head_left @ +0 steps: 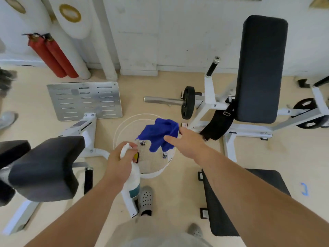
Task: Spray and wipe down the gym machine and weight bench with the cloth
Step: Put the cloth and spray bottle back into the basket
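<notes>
My right hand [187, 141] grips a crumpled blue cloth [159, 135] that hangs over a white bucket [153, 172] on the floor. By the bucket's left rim my left hand [118, 163] is closed around the neck of a white spray bottle [133, 177] with a teal label. The gym machine [222, 107] with a white frame, a tall black back pad [260, 68] and a weight plate stands at the right. A black padded seat [46, 168] on a white frame is at the left, and a black bench pad [238, 202] lies at the lower right.
A slotted metal footplate [83, 100] leans at centre left. Two red cylinders [51, 56] rest against the white wall. A horizontal steel bar [163, 100] juts left from the machine. My feet in grey clogs [146, 198] stand just behind the bucket. Another person's shoe [7, 118] shows at far left.
</notes>
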